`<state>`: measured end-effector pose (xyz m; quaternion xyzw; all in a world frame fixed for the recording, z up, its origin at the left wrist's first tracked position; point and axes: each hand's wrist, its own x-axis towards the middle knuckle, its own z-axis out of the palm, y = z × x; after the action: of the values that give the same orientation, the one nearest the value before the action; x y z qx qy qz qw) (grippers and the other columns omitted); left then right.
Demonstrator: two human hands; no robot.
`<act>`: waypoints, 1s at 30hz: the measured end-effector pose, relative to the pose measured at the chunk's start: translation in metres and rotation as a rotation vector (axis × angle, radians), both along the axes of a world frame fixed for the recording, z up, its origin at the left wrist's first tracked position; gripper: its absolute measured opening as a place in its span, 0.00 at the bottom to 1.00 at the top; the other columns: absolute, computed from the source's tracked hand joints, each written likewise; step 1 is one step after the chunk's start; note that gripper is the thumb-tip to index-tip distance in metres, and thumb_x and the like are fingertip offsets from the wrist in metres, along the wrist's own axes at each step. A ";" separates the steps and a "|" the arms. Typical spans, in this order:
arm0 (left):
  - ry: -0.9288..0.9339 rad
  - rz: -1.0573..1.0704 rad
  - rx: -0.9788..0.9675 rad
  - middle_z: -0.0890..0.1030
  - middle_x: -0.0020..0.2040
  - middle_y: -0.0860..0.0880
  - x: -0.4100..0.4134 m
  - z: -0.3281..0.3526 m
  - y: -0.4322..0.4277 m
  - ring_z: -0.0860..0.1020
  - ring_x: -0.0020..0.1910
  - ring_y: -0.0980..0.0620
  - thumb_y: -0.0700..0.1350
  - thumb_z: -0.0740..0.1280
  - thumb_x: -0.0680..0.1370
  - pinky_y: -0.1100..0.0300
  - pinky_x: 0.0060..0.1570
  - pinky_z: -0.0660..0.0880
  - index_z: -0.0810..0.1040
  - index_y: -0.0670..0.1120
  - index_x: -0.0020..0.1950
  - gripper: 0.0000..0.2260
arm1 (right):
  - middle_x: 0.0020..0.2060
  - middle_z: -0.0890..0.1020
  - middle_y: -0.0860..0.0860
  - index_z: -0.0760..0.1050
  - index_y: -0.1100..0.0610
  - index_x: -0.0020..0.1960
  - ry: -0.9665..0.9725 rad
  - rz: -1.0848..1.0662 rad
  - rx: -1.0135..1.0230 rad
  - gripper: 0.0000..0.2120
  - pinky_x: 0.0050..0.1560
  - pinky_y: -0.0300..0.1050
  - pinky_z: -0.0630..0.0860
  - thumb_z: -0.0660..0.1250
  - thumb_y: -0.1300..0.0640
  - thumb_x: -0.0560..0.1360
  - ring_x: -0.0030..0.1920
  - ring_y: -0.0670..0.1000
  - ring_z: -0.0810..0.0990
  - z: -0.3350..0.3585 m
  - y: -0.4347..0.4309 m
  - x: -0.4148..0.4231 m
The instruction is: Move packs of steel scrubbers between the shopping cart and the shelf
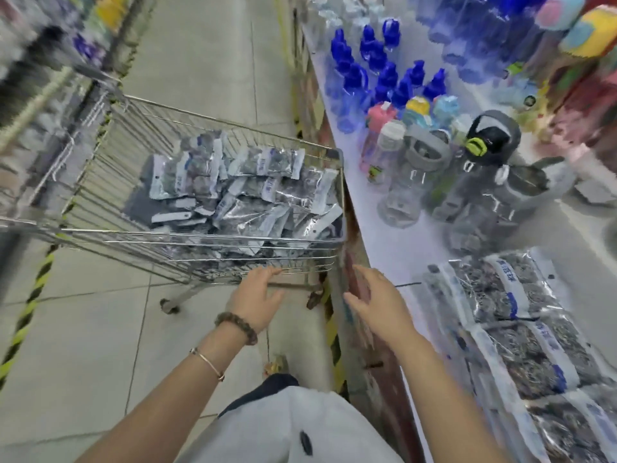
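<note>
A wire shopping cart (100, 182) stands in the aisle, holding several clear packs of steel scrubbers (253, 192) with white-and-blue labels. More scrubber packs (510, 322) lie in a stack on the white shelf (400, 248) at the lower right. My left hand (257, 299) reaches toward the cart's near end, fingers apart and empty, close to the wires. My right hand (377, 302) hovers open and empty between the cart's corner and the shelf edge, left of the stacked packs. Beaded and thin bracelets sit on my left wrist.
On the shelf behind the packs stand clear and grey water bottles (467, 182), coloured kids' bottles (384, 128) and several blue-capped bottles (374, 61). A blurred shelf (40, 61) lines the aisle's left side. Yellow-black tape (30, 302) marks the tiled floor.
</note>
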<state>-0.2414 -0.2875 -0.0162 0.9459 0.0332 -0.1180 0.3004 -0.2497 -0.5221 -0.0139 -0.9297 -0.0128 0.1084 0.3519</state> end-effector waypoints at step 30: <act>0.362 0.614 -0.207 0.72 0.64 0.48 0.265 -0.055 0.210 0.75 0.49 0.50 0.45 0.63 0.77 0.56 0.50 0.76 0.66 0.48 0.68 0.20 | 0.67 0.72 0.52 0.65 0.55 0.71 0.230 0.488 -0.114 0.23 0.63 0.49 0.71 0.63 0.53 0.78 0.63 0.51 0.74 -0.050 0.241 0.366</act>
<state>0.0241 -0.0779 -0.0710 0.8202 0.3561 -0.1904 0.4052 0.1159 -0.2811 -0.0636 -0.8989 -0.1902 0.2953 0.2618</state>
